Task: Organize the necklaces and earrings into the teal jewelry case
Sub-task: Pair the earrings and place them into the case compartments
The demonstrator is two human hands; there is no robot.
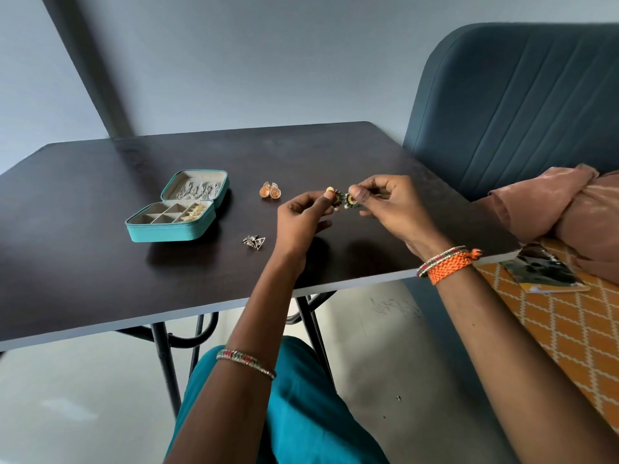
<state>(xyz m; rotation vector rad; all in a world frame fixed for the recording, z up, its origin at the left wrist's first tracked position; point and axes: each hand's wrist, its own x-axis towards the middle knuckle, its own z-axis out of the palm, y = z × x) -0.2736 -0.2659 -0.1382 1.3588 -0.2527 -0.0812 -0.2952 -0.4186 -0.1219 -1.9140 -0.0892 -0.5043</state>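
Both hands were up over the table (100, 262) and I had them working one small piece between them: the left hand (301, 217) pinched a green earring (339, 198) at thumb and fingertip, and the right hand (385, 202) pinched its twin, a green and gold earring (352, 199), the two pieces touching right between the grips. A small gold disc (330, 189) showed just above the left thumb; whether it was a back or part of the earring, I could not tell. Off to the left of the grip, near but apart, sat the orange pair (270, 190) on the tabletop. Nearer me and left of the left hand lay the silver pair (254, 242). Further left again, well apart from the hands, the case (174, 229) lay open, lid tilted back with silver pieces (197, 190) hung inside it, and gold pieces (194, 212) in the tray's right-hand compartments. A chair (519, 102) stood to the right of the grip, with brown cloth (569, 209) beside the right forearm.
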